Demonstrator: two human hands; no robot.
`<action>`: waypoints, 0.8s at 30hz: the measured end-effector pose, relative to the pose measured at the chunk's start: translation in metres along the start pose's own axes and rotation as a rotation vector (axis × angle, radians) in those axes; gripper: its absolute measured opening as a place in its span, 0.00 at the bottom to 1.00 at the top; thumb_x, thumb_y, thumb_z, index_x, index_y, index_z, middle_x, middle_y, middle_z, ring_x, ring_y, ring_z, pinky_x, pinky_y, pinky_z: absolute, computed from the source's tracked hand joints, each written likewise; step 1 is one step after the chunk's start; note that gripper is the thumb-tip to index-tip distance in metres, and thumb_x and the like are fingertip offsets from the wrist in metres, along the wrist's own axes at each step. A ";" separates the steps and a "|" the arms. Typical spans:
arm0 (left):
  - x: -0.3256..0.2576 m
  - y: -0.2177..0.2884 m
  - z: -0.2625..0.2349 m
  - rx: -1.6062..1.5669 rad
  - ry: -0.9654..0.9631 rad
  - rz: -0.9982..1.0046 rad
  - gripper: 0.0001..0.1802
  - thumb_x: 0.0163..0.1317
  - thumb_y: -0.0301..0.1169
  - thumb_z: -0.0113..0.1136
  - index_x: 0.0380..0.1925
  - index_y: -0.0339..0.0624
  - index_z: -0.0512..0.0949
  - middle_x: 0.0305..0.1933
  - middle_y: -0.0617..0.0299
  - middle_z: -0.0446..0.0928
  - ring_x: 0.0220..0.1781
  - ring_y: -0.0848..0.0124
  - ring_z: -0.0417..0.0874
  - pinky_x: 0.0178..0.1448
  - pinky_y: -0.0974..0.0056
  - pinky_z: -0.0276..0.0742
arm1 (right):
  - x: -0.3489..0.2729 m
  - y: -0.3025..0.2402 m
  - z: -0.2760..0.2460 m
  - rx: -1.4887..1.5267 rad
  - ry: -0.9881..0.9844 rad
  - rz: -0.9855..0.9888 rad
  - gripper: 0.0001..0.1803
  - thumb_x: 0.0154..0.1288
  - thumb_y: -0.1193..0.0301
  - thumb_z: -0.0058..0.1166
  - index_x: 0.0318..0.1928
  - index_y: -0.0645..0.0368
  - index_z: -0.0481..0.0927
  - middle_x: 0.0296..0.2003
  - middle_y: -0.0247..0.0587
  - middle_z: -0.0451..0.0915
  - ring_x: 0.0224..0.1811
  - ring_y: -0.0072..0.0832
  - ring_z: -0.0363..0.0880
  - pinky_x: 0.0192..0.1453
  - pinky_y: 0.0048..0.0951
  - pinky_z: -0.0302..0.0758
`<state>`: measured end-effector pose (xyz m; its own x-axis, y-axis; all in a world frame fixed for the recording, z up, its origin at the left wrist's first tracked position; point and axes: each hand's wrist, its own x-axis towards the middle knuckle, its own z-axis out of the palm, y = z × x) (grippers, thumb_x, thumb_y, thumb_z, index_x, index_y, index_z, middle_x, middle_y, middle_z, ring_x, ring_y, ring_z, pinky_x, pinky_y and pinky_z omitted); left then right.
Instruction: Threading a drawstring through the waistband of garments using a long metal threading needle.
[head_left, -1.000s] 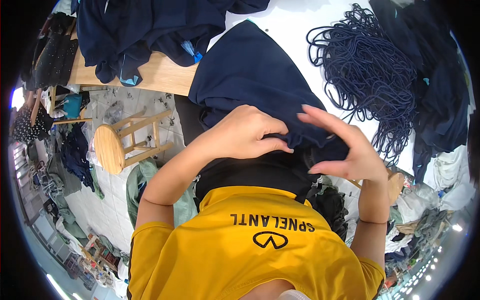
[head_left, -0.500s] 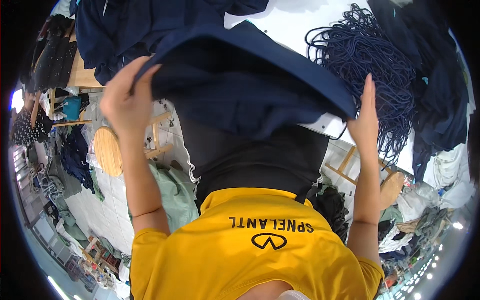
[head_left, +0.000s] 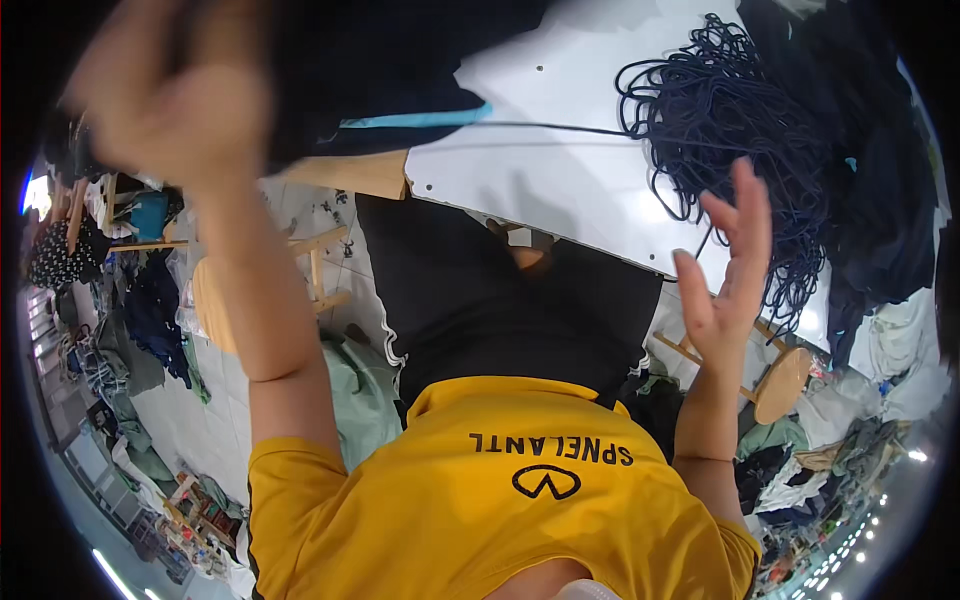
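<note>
My left hand [head_left: 180,110] is raised at the upper left, smeared by motion, beside a bunched dark garment [head_left: 400,60]; whether its fingers grip the cloth does not show. A light blue strip [head_left: 430,117] lines the garment's lower edge. From there a thin dark cord [head_left: 560,127] stretches right to a tangled heap of navy cord [head_left: 740,150] on the white tabletop [head_left: 540,190]. Over the table's near edge, my right hand [head_left: 735,265] is open, thumb and fingers apart, holding nothing. It hovers just in front of the heap.
More dark fabric [head_left: 880,210] hangs at the table's right side. Wooden stools stand at both sides, one with a round seat [head_left: 782,385] at the right. Piles of cloth lie on the floor, including pale green fabric [head_left: 360,400] by my left leg.
The navy garment piece that both hands held stretched over the table edge has gone from between them. My left hand has swung up and left; my right hand has opened.
</note>
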<state>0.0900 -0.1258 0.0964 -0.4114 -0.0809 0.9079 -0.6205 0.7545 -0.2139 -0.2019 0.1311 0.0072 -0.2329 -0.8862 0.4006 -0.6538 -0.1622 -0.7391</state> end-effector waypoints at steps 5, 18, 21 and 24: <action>-0.023 0.139 0.051 -0.661 -0.313 0.125 0.12 0.36 0.31 0.63 0.26 0.58 0.82 0.33 0.74 0.75 0.38 0.70 0.76 0.47 0.61 0.63 | 0.005 -0.008 0.004 0.331 0.151 -0.039 0.65 0.39 0.39 0.68 0.71 0.59 0.49 0.69 0.61 0.52 0.64 0.49 0.65 0.64 0.43 0.64; -0.107 0.206 0.058 -1.162 -0.744 -1.045 0.14 0.57 0.24 0.59 0.45 0.37 0.77 0.38 0.51 0.80 0.42 0.59 0.83 0.48 0.66 0.75 | -0.022 0.004 -0.013 0.514 0.039 0.714 0.11 0.63 0.76 0.58 0.45 0.67 0.79 0.34 0.32 0.81 0.35 0.14 0.75 0.42 0.14 0.71; -0.096 0.153 0.045 -1.673 -1.255 -1.029 0.11 0.64 0.29 0.59 0.40 0.30 0.77 0.34 0.66 0.79 0.38 0.82 0.74 0.44 0.74 0.72 | -0.021 0.007 -0.029 0.474 -0.115 0.866 0.06 0.61 0.74 0.60 0.30 0.61 0.77 0.25 0.25 0.77 0.26 0.08 0.69 0.31 0.11 0.65; -0.096 0.122 0.034 -1.800 -1.342 -0.926 0.11 0.63 0.32 0.61 0.35 0.31 0.78 0.26 0.72 0.72 0.29 0.86 0.66 0.33 0.75 0.65 | -0.025 0.011 -0.041 0.419 -0.347 0.825 0.10 0.60 0.75 0.60 0.24 0.60 0.73 0.21 0.22 0.71 0.25 0.09 0.64 0.29 0.13 0.60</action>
<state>0.0312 -0.0480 -0.0291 -0.9500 -0.2207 -0.2209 -0.1856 -0.1698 0.9678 -0.2326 0.1693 0.0108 -0.2331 -0.8579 -0.4579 -0.0581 0.4824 -0.8740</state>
